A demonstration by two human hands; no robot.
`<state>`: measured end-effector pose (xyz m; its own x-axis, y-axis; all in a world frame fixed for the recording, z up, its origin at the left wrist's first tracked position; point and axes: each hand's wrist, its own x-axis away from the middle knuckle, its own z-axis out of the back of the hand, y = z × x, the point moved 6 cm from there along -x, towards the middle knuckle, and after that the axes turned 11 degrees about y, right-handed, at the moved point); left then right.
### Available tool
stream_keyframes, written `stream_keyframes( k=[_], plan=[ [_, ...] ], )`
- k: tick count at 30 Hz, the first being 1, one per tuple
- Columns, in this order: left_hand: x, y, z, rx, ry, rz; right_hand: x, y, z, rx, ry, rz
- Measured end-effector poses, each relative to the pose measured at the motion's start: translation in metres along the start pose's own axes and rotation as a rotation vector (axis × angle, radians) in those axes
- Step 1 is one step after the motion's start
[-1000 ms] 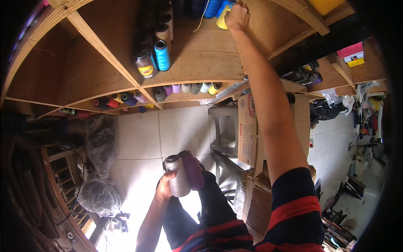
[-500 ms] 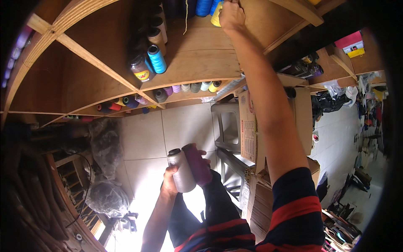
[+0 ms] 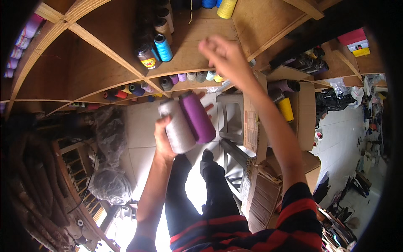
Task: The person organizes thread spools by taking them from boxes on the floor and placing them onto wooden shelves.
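Note:
My left hand [image 3: 163, 135] is wrapped round two large thread spools held side by side, a pale grey-white spool [image 3: 178, 128] and a purple spool [image 3: 198, 119]. Its fingertips show past the purple one's right side. Higher up, my right hand [image 3: 228, 59] hangs in front of the shelf with nothing visible in it, slightly blurred, fingers partly stretched and apart. Beyond it a yellow spool [image 3: 227, 8] stands on the wooden shelf [image 3: 193, 52]. To the left on that shelf are a bright blue spool [image 3: 163, 48] and a brown spool [image 3: 147, 57] with a yellow label.
Small coloured spools line the lower compartment [image 3: 201, 76]. At right, an open cardboard box [image 3: 303, 113] holds dark spools and a yellow spool [image 3: 286, 110]. A grey plastic stool [image 3: 230, 122] stands beside it. Clear plastic bags [image 3: 110, 185] lie at left, near a wooden frame [image 3: 77, 197].
My right hand has let go of the yellow spool and drawn back down from the shelf. My left hand has lifted the two spools up toward the shelf.

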<state>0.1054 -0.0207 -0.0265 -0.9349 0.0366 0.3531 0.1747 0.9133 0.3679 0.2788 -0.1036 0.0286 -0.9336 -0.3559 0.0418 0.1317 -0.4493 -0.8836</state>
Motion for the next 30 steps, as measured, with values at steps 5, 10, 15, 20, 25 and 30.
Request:
stream_keyframes(
  k=[5,10,15,20,25,30],
  plan=[
    [-0.014,0.017,-0.006,-0.238,0.289,-0.108,0.085,-0.016,-0.001,-0.023,-0.026,0.238],
    [-0.029,0.018,-0.014,-0.339,0.250,-0.176,0.075,0.016,0.004,-0.125,-0.173,-0.119],
    [-0.037,0.014,-0.024,-0.371,0.099,-0.220,-0.003,0.040,0.041,-0.023,0.402,0.164],
    [-0.030,0.007,-0.016,-0.374,0.043,-0.167,-0.063,0.012,0.060,0.136,0.884,0.327],
    [-0.027,0.008,-0.011,-0.321,0.056,-0.153,-0.108,0.037,0.060,0.277,1.061,0.343],
    [-0.022,0.019,0.001,-0.338,0.038,-0.172,-0.118,0.045,0.052,0.333,1.106,0.242]
  ],
)
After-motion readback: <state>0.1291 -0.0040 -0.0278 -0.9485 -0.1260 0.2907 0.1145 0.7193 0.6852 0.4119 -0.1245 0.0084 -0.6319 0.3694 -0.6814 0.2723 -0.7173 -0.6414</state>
